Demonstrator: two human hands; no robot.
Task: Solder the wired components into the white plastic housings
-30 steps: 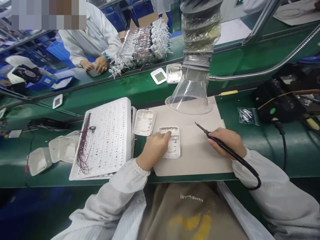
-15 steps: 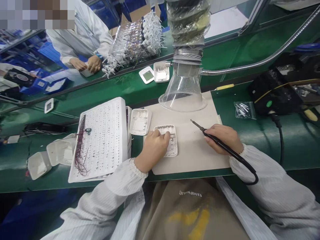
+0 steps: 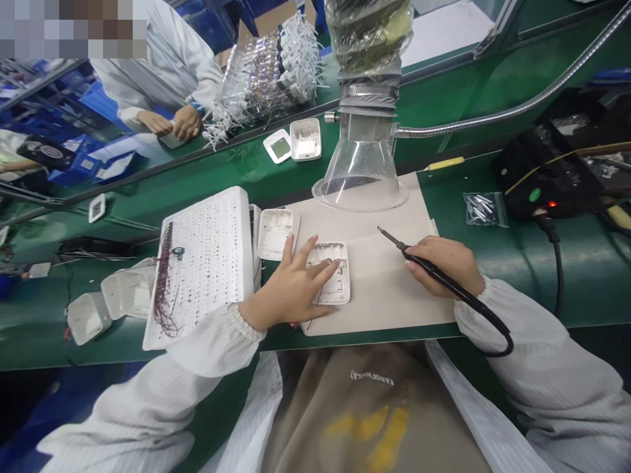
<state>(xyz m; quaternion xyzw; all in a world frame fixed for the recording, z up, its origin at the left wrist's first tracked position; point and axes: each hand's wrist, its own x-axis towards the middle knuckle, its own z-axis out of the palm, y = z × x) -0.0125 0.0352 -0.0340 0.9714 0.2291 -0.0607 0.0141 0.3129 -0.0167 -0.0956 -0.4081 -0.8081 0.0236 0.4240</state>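
Observation:
My left hand (image 3: 296,282) is spread over a shallow white plastic casing (image 3: 340,282) on the beige work mat (image 3: 389,289). Its fingers are apart and cover the casing's left part. Thin dark wires show by the thumb, and a bit of red shows under the palm; what they belong to is hidden. In my right hand (image 3: 444,263) is a soldering iron (image 3: 414,255), held like a pen. Its tip points up and left above the mat, clear of the casing. A second white casing (image 3: 276,233) lies just beyond my left fingertips.
A clear extractor hood (image 3: 362,174) hangs over the mat's far side. Left stands a white perforated foam board (image 3: 207,263) with dark red wires (image 3: 162,289). A black soldering station (image 3: 547,171) sits right. Across the bench, a co-worker's hands (image 3: 177,123) hold something pale.
My left hand has gone from curled fingers on the casing to spread fingers, and its wrist has shifted left. My right hand keeps the soldering iron nearly still. The view has shifted slightly.

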